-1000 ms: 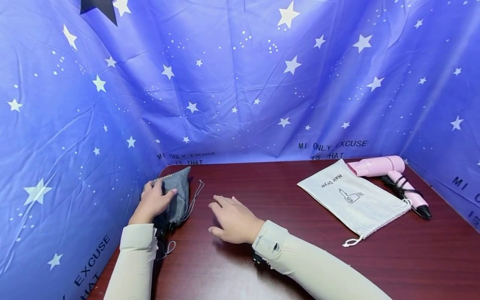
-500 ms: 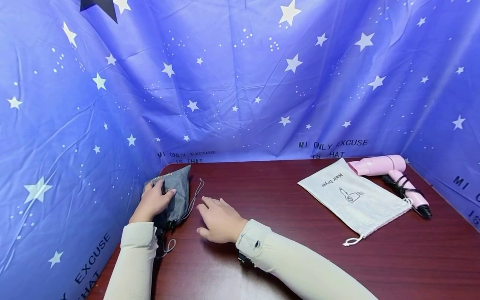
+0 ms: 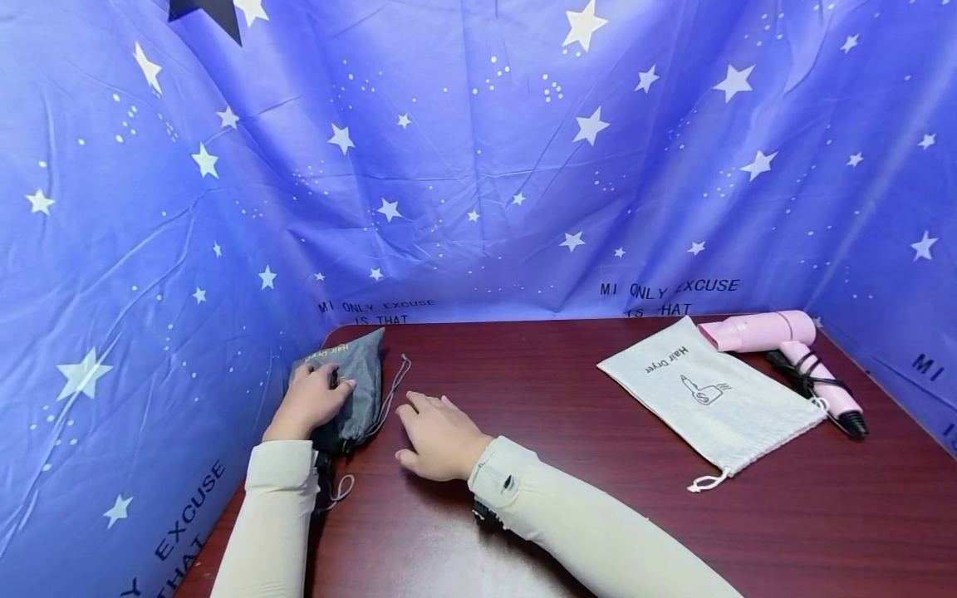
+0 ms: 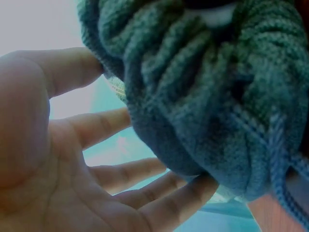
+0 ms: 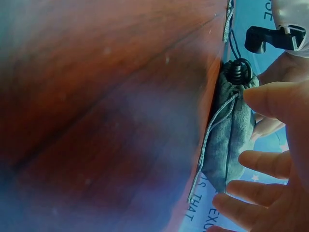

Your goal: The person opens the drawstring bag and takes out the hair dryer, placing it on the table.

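Observation:
A grey drawstring pouch (image 3: 362, 384) with yellow "Hair Dryer" lettering lies at the left of the table. My left hand (image 3: 310, 400) rests on it; in the left wrist view the fingers (image 4: 104, 126) are spread and loosely straight against the gathered cloth (image 4: 193, 106). From the pouch's mouth a black ribbed cord end (image 5: 237, 72) sticks out in the right wrist view; whatever else the pouch contains is hidden. My right hand (image 3: 441, 436) hovers to the right of the pouch, fingers relaxed and apart from it, holding nothing.
A white drawstring bag (image 3: 673, 390) printed "Hair Dryer" lies flat at the right. Beside it is a pink hair dryer (image 3: 770, 332), its black cord (image 3: 800, 374) wound at the handle. Blue star-printed curtains (image 3: 478, 166) border the dark red table (image 3: 523, 374) at the back and sides.
My right hand has shifted left toward the grey pouch, then almost stopped. The left hand stays on the pouch. The head view has swung slightly left.

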### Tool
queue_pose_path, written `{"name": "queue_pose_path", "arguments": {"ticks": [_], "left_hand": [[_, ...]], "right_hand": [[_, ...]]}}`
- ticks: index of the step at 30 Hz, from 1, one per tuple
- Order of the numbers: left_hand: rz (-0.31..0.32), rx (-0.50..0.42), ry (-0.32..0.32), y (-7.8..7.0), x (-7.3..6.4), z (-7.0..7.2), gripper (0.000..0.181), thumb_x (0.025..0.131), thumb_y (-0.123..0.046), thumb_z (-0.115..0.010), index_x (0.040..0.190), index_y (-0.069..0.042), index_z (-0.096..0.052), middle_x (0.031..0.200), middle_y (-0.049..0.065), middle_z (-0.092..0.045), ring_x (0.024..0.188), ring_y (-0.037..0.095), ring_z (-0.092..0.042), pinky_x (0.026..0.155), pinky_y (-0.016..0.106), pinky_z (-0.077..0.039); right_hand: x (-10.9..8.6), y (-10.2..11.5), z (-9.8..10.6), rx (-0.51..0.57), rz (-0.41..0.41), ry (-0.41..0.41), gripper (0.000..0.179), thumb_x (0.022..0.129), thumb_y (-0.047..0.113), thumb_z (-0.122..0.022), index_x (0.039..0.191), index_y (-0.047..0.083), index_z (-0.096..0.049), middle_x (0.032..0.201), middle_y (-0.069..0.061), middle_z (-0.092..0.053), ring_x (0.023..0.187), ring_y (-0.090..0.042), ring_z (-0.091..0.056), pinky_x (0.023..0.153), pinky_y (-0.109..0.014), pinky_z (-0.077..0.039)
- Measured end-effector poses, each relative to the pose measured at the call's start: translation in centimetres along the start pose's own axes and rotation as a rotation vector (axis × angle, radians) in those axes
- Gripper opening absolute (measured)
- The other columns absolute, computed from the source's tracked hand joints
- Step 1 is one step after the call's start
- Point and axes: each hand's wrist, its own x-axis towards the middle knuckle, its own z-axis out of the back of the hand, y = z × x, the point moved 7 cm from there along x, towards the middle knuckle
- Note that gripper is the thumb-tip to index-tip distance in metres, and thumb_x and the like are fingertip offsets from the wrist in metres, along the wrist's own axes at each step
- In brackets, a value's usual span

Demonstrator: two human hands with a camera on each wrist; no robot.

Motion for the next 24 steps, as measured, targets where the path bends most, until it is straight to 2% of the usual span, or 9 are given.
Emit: {"name": "queue_pose_path", "arguments": {"ticks": [8, 15, 20, 24], "left_hand": [[0.017, -0.001, 0.025, -0.8, -0.2, -0.3, 0.064, 0.102, -0.037, -0.057, 0.147, 0.008, -0.048, 0.15, 0.046, -0.033, 0.143, 0.061, -0.03, 0.111, 0.069, -0.036], [-0.001, 0.034, 0.026, -1.9, -0.5, -0.3, 0.065, 0.101, -0.039, -0.059, 0.143, 0.009, -0.052, 0.145, 0.047, -0.039, 0.14, 0.06, -0.033, 0.109, 0.068, -0.039], [0.046, 0.01, 0.007, -1.7, -0.4, -0.1, 0.067, 0.102, -0.046, -0.056, 0.151, 0.0, -0.047, 0.149, 0.045, -0.033, 0.134, 0.064, -0.037, 0.105, 0.072, -0.039], [0.102, -0.015, -0.03, -1.0, -0.2, -0.1, 0.069, 0.104, -0.052, -0.049, 0.158, -0.009, -0.04, 0.159, 0.04, -0.021, 0.139, 0.064, -0.027, 0.104, 0.077, -0.034]], "right_hand": [[0.0, 0.2, 0.0, -0.006, 0.004, 0.006, 0.064, 0.095, 0.049, -0.067, 0.144, 0.01, -0.054, 0.158, -0.015, -0.046, 0.143, -0.031, -0.05, 0.118, -0.051, -0.04], [0.1, 0.7, -0.3, -0.009, 0.021, 0.002, 0.067, 0.096, 0.049, -0.066, 0.147, 0.01, -0.052, 0.158, -0.014, -0.046, 0.144, -0.031, -0.049, 0.118, -0.051, -0.039], [0.4, 1.3, -0.4, -0.022, 0.043, -0.006, 0.065, 0.096, 0.049, -0.066, 0.147, 0.011, -0.052, 0.158, -0.014, -0.046, 0.144, -0.03, -0.049, 0.117, -0.051, -0.041], [0.4, 1.7, -0.4, -0.018, 0.073, -0.005, 0.067, 0.097, 0.048, -0.065, 0.153, 0.014, -0.048, 0.162, -0.012, -0.041, 0.146, -0.031, -0.047, 0.117, -0.051, -0.041]]}}
